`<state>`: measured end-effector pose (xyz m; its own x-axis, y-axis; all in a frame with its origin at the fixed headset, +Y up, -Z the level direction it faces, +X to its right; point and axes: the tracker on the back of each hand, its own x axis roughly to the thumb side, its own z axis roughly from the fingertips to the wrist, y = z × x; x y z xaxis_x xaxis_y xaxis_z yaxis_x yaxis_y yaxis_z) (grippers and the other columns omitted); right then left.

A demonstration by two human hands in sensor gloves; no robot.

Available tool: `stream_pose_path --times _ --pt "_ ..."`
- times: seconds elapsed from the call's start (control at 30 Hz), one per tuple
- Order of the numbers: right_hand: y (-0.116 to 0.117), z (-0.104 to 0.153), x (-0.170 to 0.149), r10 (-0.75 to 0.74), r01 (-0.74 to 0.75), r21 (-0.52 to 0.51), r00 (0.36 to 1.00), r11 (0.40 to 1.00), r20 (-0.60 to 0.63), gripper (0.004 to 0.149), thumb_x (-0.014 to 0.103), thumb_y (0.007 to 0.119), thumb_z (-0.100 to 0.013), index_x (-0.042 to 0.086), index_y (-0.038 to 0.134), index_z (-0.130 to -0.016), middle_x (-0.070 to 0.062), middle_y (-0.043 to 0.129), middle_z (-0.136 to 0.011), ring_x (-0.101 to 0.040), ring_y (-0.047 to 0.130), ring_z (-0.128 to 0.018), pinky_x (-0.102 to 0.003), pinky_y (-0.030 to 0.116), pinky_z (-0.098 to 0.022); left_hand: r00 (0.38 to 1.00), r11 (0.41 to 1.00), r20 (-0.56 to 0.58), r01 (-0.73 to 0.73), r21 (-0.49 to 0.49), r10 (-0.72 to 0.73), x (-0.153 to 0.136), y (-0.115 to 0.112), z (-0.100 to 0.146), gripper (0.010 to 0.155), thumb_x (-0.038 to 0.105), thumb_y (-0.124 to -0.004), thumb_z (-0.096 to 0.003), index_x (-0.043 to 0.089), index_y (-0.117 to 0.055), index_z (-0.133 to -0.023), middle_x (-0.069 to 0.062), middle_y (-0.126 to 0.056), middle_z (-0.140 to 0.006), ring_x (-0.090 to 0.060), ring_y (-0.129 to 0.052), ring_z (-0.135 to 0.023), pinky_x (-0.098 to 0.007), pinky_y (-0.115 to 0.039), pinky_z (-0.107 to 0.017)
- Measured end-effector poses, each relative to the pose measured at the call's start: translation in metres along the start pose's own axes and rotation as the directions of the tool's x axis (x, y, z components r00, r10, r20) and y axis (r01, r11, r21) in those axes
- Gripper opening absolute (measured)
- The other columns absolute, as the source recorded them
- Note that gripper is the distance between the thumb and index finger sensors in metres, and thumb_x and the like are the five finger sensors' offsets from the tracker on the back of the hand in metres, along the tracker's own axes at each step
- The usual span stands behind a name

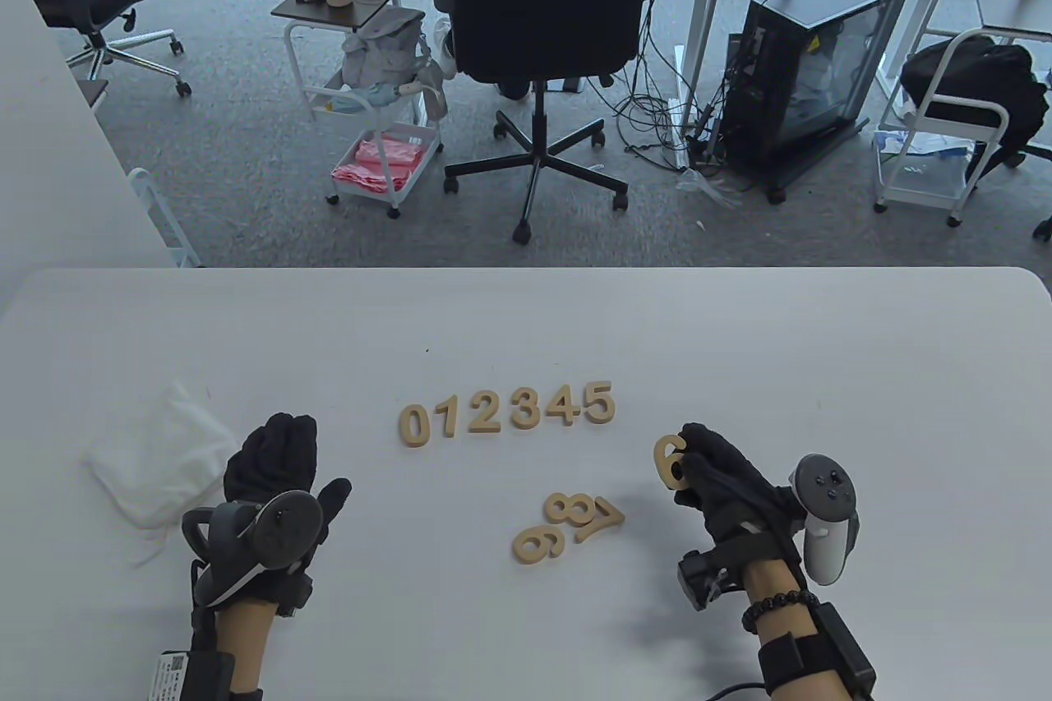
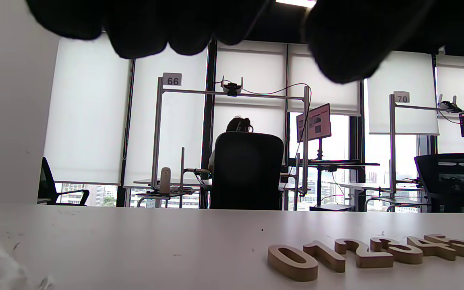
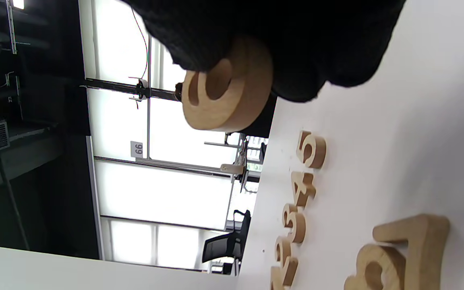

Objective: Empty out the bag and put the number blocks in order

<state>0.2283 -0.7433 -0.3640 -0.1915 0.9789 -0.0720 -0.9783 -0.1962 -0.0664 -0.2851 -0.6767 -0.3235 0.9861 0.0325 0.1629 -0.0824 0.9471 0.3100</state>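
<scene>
While the row waits unfinished: the lines below run from the grip outward.
Right grip: the right hand (image 1: 723,479) has its fingers curled round the 6 block (image 1: 670,461), pinching it clear of the tabletop (image 1: 740,339); the right wrist view shows the block's loop under the glove.
Left grip: the left hand (image 1: 275,471) holds nothing, fingers relaxed and spread, resting just right of the bag.
Held block's place: near and right of the 5, apart from it.
Row: 0 to 5 (image 1: 507,412) lie in order, left to right, at the middle of the tabletop.
Loose blocks: the 9 (image 1: 538,546), 8 (image 1: 569,509) and 7 (image 1: 600,522) lie clustered and touching, nearer than the row, left of the right hand.
Bag: the white bag (image 1: 156,463) lies crumpled at the left, apparently emptied.
Step in hand: by my reading, placing the 6.
Next move: it calls for setting the 6 flat just right of the 5, upright and aligned, without nudging the row.
</scene>
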Motion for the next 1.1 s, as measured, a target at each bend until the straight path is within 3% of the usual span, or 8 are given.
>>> stream_pose_path --times 0.13,0.3,0.5,0.63,0.83,0.97,1.1 --pt "-0.001 -0.014 0.013 0.137 -0.137 -0.093 0.991 0.986 -0.009 0.048 0.025 0.083 -0.052 0.014 0.074 -0.098 -0.007 0.090 -0.088 -0.033 0.090 -0.072 -0.043 0.084 -0.053 1.000 1.000 0.004 0.007 0.005 -0.007 0.001 0.001 0.000 0.083 0.049 -0.080 -0.0487 0.002 -0.051 -0.111 -0.032 -0.052 -0.112 -0.059 -0.067 -0.098 -0.073 -0.060 -0.068" --pt "0.011 -0.046 0.034 0.308 -0.312 -0.136 0.950 0.940 -0.050 0.051 0.025 0.085 -0.052 0.011 0.073 -0.099 -0.010 0.091 -0.086 -0.031 0.096 -0.063 -0.040 0.089 -0.046 1.000 1.000 0.003 0.003 0.011 -0.003 0.001 0.001 0.001 0.083 0.049 -0.080 -0.0487 0.002 -0.051 -0.111 -0.032 -0.052 -0.112 -0.059 -0.067 -0.098 -0.073 -0.060 -0.068" --pt "0.039 -0.090 0.047 0.537 -0.549 -0.160 0.836 0.821 -0.114 0.053 0.025 0.087 -0.050 0.010 0.072 -0.099 -0.013 0.091 -0.084 -0.030 0.100 -0.059 -0.038 0.093 -0.042 1.000 1.000 -0.003 0.001 0.015 -0.001 0.000 0.001 0.001 0.083 0.049 -0.080 -0.0487 0.002 -0.051 -0.111 -0.032 -0.052 -0.112 -0.059 -0.067 -0.098 -0.073 -0.060 -0.067" --pt "0.056 -0.112 0.041 0.668 -0.690 -0.157 0.724 0.707 -0.172 0.052 0.025 0.088 -0.049 0.011 0.075 -0.098 -0.013 0.092 -0.082 -0.030 0.102 -0.057 -0.038 0.094 -0.041 1.000 1.000 -0.008 -0.003 0.019 0.003 -0.001 0.002 0.001 0.083 0.049 -0.080 -0.0488 0.002 -0.051 -0.111 -0.032 -0.052 -0.112 -0.059 -0.067 -0.098 -0.073 -0.060 -0.067" --pt "0.080 -0.132 0.026 0.711 -0.745 -0.113 0.663 0.658 -0.234 0.051 0.024 0.088 -0.048 0.012 0.077 -0.096 -0.015 0.093 -0.081 -0.032 0.102 -0.055 -0.039 0.094 -0.040 1.000 1.000 -0.014 -0.011 0.020 0.011 -0.003 0.002 0.002 0.083 0.049 -0.079 -0.0487 0.002 -0.051 -0.111 -0.032 -0.052 -0.112 -0.059 -0.067 -0.098 -0.073 -0.060 -0.068" --pt "0.087 -0.140 0.021 0.769 -0.809 -0.113 0.584 0.576 -0.261 0.051 0.024 0.089 -0.047 0.012 0.078 -0.095 -0.016 0.094 -0.080 -0.032 0.103 -0.054 -0.038 0.095 -0.039 1.000 1.000 -0.013 -0.010 0.020 0.010 -0.003 0.003 0.002 0.083 0.049 -0.079 -0.0488 0.002 -0.051 -0.111 -0.032 -0.052 -0.112 -0.059 -0.067 -0.098 -0.073 -0.060 -0.068" --pt "0.091 -0.145 0.016 0.776 -0.827 -0.124 0.559 0.549 -0.292 0.050 0.023 0.090 -0.046 0.012 0.081 -0.093 -0.016 0.095 -0.078 -0.031 0.105 -0.051 -0.037 0.097 -0.037 1.000 1.000 -0.012 -0.010 0.019 0.011 -0.003 0.003 0.002 0.083 0.049 -0.079 -0.0488 0.002 -0.051 -0.111 -0.032 -0.052 -0.112 -0.059 -0.067 -0.098 -0.073 -0.060 -0.068"
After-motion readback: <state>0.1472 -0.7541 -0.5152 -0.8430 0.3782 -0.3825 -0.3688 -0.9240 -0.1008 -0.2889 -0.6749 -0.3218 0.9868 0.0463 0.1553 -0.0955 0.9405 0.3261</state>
